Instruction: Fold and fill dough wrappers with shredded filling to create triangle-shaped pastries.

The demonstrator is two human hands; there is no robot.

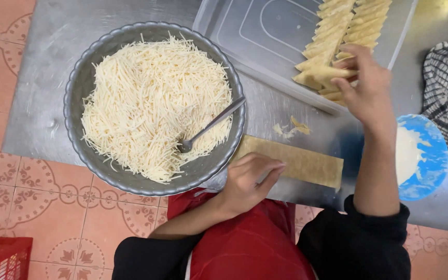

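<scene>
Fingers of the right hand (pixel 368 88) pinch a folded pastry triangle (pixel 333 72) over the plastic tray (pixel 265 36), while the left hand (pixel 247 179) presses loosely curled on the pastry strip (pixel 299 165) beside the cheese bowl (pixel 79 88).

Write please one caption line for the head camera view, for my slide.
Right hand sets a folded pastry triangle into a clear tray; left hand rests on a pastry strip.

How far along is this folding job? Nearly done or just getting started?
Two rows of folded pastry triangles already fill one end of the clear tray. The right hand holds another triangle at the rows, while the left hand rests on a flat pastry strip. The metal bowl holds plenty of shredded cheese, and most of the tray is bare, so probably lots remains.
</scene>
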